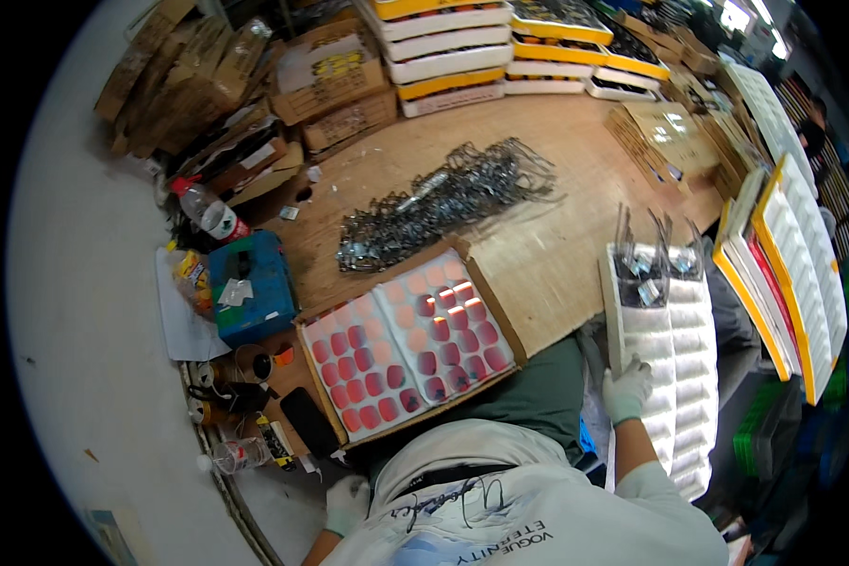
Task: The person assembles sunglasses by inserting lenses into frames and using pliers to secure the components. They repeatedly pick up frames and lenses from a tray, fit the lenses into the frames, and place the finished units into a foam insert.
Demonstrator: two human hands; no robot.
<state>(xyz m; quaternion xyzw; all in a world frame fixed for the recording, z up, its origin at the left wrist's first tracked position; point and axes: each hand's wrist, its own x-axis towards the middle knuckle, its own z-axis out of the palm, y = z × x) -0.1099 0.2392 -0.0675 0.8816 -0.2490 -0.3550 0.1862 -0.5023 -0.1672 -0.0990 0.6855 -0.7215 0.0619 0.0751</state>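
My right hand [629, 390], in a pale glove, is at the left edge of a white compartment tray [666, 373], its fingers closed over the rim. In the tray's far compartments lie several thin-wired eyeglass frames [643, 269] with small tags. My left hand [347, 503], also gloved, hangs low beside my body; its fingers are partly hidden. In front of me, a cardboard box [500, 325] holds rows of pinkish-red lenses [373, 384] in a white insert. Beyond the box, a long heap of eyeglass frames [434, 203] lies on the wooden table [561, 245].
Stacked yellow and white trays [453, 57] line the table's back, with cartons [335, 71] to their left. A blue box [251, 288], a red-capped bottle [209, 209] and a black phone [307, 421] are at left. More trays [792, 274] lean at far right.
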